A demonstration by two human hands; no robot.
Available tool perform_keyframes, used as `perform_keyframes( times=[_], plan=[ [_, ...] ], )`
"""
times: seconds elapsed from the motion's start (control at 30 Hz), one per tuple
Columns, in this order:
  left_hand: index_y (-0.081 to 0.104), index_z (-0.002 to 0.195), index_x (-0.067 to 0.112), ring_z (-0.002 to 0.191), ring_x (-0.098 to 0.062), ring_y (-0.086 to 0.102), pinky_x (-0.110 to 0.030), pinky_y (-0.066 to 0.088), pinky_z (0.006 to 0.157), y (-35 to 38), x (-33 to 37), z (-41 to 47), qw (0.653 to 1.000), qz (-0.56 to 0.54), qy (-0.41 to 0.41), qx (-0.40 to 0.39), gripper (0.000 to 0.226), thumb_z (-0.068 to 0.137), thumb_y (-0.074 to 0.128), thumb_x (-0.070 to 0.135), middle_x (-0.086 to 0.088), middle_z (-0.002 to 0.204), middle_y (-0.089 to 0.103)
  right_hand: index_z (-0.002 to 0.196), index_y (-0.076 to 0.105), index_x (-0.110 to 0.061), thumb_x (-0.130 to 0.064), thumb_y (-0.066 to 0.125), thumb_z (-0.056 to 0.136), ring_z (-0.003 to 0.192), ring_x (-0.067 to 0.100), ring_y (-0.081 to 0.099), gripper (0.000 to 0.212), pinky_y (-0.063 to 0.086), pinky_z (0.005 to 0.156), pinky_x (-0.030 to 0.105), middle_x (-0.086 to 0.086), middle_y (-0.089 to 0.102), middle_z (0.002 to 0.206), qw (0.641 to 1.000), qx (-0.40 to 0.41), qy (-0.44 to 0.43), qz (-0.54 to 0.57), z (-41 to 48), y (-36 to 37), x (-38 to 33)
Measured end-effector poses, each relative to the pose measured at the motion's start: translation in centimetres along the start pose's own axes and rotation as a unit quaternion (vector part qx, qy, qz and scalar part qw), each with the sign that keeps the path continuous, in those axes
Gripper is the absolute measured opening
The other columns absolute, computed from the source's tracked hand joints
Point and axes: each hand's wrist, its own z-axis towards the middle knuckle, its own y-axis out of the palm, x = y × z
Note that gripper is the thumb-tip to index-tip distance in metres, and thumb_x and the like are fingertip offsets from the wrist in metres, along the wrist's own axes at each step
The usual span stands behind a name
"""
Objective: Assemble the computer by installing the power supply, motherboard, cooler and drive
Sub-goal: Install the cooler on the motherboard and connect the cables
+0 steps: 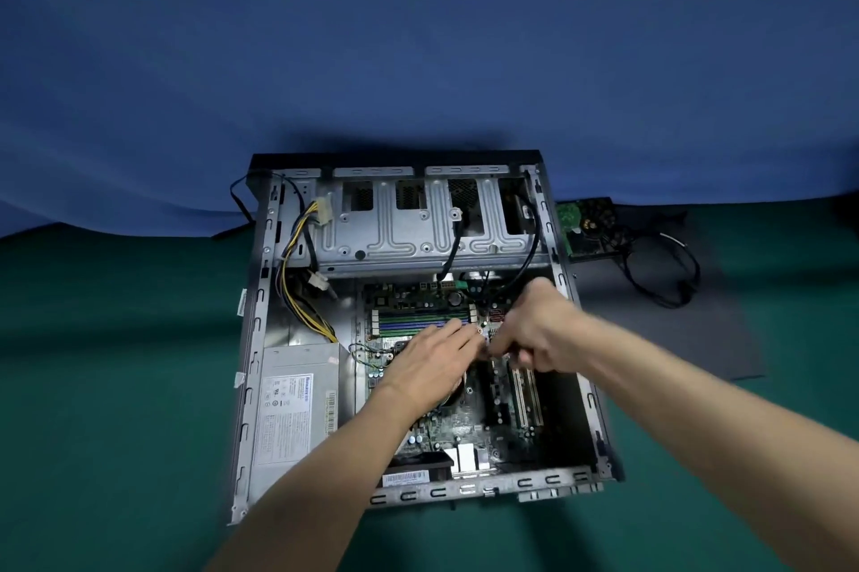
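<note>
The open computer case (260,339) lies flat on the green table. The grey power supply (297,413) sits in its near left corner, with yellow and black wires (297,292) running up from it. The motherboard (465,427) lies in the case floor. My left hand (427,362) rests over the board's middle with its fingers stretched toward a small screw (479,330); a dark round part (454,392) shows under it. My right hand (539,334) is curled around a dark slim tool (506,354), blurred, just right of the left fingertips. The drive (588,227) lies outside the case at the right.
The metal drive cage (418,227) spans the far end of the case, with black cables hanging over it. A coiled black cable (660,269) lies on a grey mat (674,329) right of the case. A blue cloth (418,83) covers the back.
</note>
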Motion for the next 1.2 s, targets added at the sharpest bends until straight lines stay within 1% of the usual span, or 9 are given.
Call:
perform_keyframes(
  times=[0.13, 0.2, 0.3, 0.47, 0.57, 0.73, 0.9, 1.03, 1.2],
  plan=[
    [0.045, 0.12, 0.013, 0.113, -0.017, 0.043, -0.036, 0.037, 0.107, -0.2, 0.0, 0.3, 1.0, -0.004, -0.001, 0.001, 0.045, 0.08, 0.055, -0.006, -0.001, 0.12, 0.044, 0.096, 0.049, 0.004, -0.01, 0.056, 0.095, 0.031, 0.018, 0.053, 0.016, 0.033, 0.029, 0.017, 0.024, 0.064, 0.077, 0.993, -0.039, 0.002, 0.108, -0.7, -0.3, 0.6],
    [0.043, 0.12, 0.017, 0.112, -0.017, 0.048, -0.034, 0.03, 0.112, -0.2, 0.1, 0.3, 0.998, -0.04, -0.044, -0.011, 0.041, 0.084, 0.05, -0.004, 0.003, 0.113, 0.043, 0.115, 0.047, -0.002, -0.029, 0.068, 0.088, 0.058, 0.024, 0.068, 0.044, 0.048, 0.047, 0.026, 0.015, 0.064, 0.096, 0.981, -0.016, -0.143, -0.128, -1.7, 0.4, 1.3],
    [0.045, 0.119, 0.019, 0.099, -0.008, 0.045, -0.033, 0.025, 0.115, -0.5, 0.1, 0.2, 0.992, -0.09, -0.084, -0.02, 0.03, 0.093, 0.042, 0.004, 0.005, 0.114, 0.045, 0.12, 0.047, -0.01, -0.016, 0.063, 0.087, 0.101, 0.032, 0.063, 0.037, 0.041, 0.069, 0.034, 0.011, 0.061, 0.11, 0.829, 0.098, -0.296, -0.463, -2.0, 1.5, 2.5],
    [0.039, 0.129, 0.012, 0.116, -0.017, 0.044, -0.033, 0.031, 0.11, -0.7, 0.2, 0.2, 1.0, -0.002, -0.008, -0.015, 0.058, 0.078, 0.055, -0.009, -0.006, 0.128, 0.043, 0.083, 0.055, 0.001, 0.002, 0.067, 0.083, 0.041, 0.019, 0.057, 0.012, 0.042, 0.035, 0.022, 0.014, 0.059, 0.066, 0.986, 0.12, -0.105, -0.037, -0.2, 1.0, 1.0],
    [0.036, 0.125, 0.016, 0.103, -0.014, 0.046, -0.029, 0.04, 0.101, -1.2, 0.4, 0.2, 1.0, -0.019, -0.02, -0.004, 0.051, 0.083, 0.051, -0.008, -0.002, 0.115, 0.045, 0.072, 0.052, -0.001, 0.005, 0.068, 0.083, 0.024, 0.01, 0.041, 0.02, 0.027, 0.029, 0.013, 0.009, 0.051, 0.05, 0.991, 0.062, -0.019, 0.118, -0.3, 0.1, 2.0],
    [0.037, 0.128, 0.016, 0.101, -0.015, 0.052, -0.038, 0.046, 0.093, -2.2, 0.2, 0.3, 0.997, -0.061, -0.048, 0.007, 0.035, 0.1, 0.04, 0.037, -0.002, 0.116, 0.053, 0.079, 0.056, -0.002, -0.001, 0.065, 0.088, 0.027, 0.012, 0.041, 0.012, 0.025, 0.03, 0.015, 0.008, 0.056, 0.05, 0.989, 0.049, -0.078, 0.113, -1.7, -0.4, 4.3],
    [0.005, 0.151, 0.021, 0.144, -0.019, 0.013, -0.045, -0.004, 0.119, -3.0, 0.2, -1.1, 0.989, -0.029, -0.119, -0.081, 0.094, 0.078, 0.027, 0.077, -0.003, 0.155, 0.017, 0.076, 0.05, -0.008, -0.001, 0.069, 0.082, 0.023, 0.01, 0.039, 0.021, 0.029, 0.03, 0.014, 0.002, 0.055, 0.042, 0.989, 0.071, -0.125, 0.032, -2.6, 0.0, 6.9],
    [-0.019, 0.149, 0.02, 0.146, -0.023, -0.012, -0.043, -0.016, 0.115, -2.4, 1.2, -2.0, 0.98, -0.008, -0.128, -0.149, 0.113, 0.075, 0.042, 0.079, -0.006, 0.159, -0.008, 0.079, 0.049, -0.008, -0.007, 0.07, 0.083, 0.025, 0.006, 0.041, 0.021, 0.033, 0.032, 0.017, 0.009, 0.06, 0.063, 0.984, 0.085, -0.156, -0.032, -2.7, 0.7, 8.4],
    [-0.024, 0.147, 0.015, 0.142, -0.028, 0.012, -0.046, 0.001, 0.118, -2.5, 1.6, -1.9, 0.98, 0.053, -0.128, -0.144, 0.11, 0.084, 0.05, 0.067, -0.011, 0.152, 0.013, 0.077, 0.05, -0.01, -0.012, 0.071, 0.082, 0.038, 0.014, 0.05, 0.021, 0.039, 0.037, 0.022, 0.008, 0.061, 0.065, 0.977, 0.097, -0.173, -0.074, -1.9, 1.2, 8.8]
  ],
)
